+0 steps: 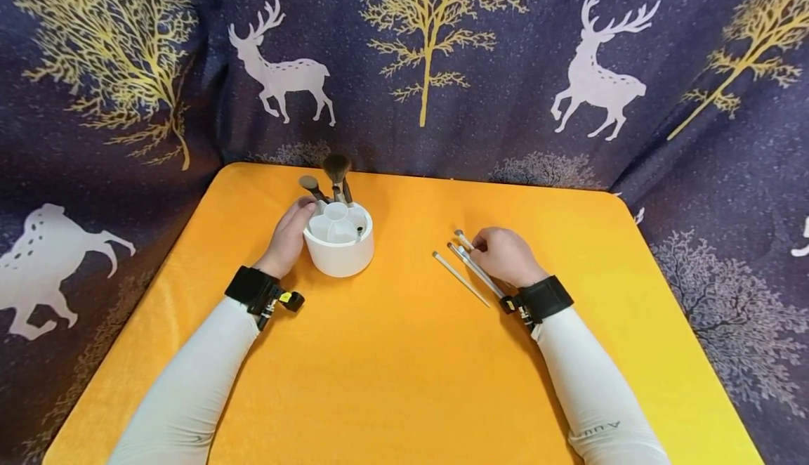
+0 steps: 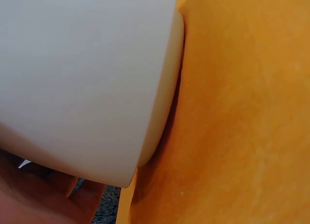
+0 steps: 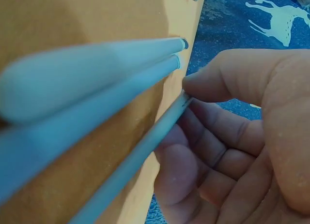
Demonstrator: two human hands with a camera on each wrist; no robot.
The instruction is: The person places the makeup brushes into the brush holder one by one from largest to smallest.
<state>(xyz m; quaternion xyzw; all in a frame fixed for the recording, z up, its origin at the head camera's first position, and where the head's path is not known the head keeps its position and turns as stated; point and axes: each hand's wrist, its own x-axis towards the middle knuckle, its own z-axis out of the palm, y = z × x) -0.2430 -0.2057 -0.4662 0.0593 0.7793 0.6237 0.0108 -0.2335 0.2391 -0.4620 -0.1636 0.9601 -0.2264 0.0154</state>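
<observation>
Right hand (image 1: 505, 256) sits on the orange tabletop (image 1: 404, 381), right of centre, fingers curled over a small cluster of thin white-handled brushes (image 1: 475, 268). Right wrist view: thumb and fingertips (image 3: 203, 86) pinch one slim handle (image 3: 145, 146) near its end; two more handles (image 3: 97, 74) lie just beside it, flat on the cloth. So the right grip is closed on one brush, the rest untouched.

Left hand (image 1: 289, 234) wraps the left wall of the white brush holder (image 1: 339, 244), fingers curved round it, thumb up near the rim. Left wrist view is nearly all white holder wall (image 2: 87, 79), with the palm beneath at the lower edge. Left grip is closed on the holder, steadying it. The holder stands upright, left of centre toward the tabletop's back edge, divided into compartments. Two dark-bristled brushes (image 1: 336, 170) stand in the back ones.

Handling, as a judgement:
- Brush handles look light, stiff, smooth and thin. Likely to roll or slip in a fingertip pinch, and hard to lift cleanly off soft cloth.
- Best hold: pinch mid-handle or a bit toward the ferrule, not the extreme tip, so it doesn't pivot.
- Keep off the bristles, which are soft and deform.
- Holder looks rigid and glossy, probably light plastic or ceramic. It could tip or slide on the cloth, so a hold low on the wall makes sense.
</observation>
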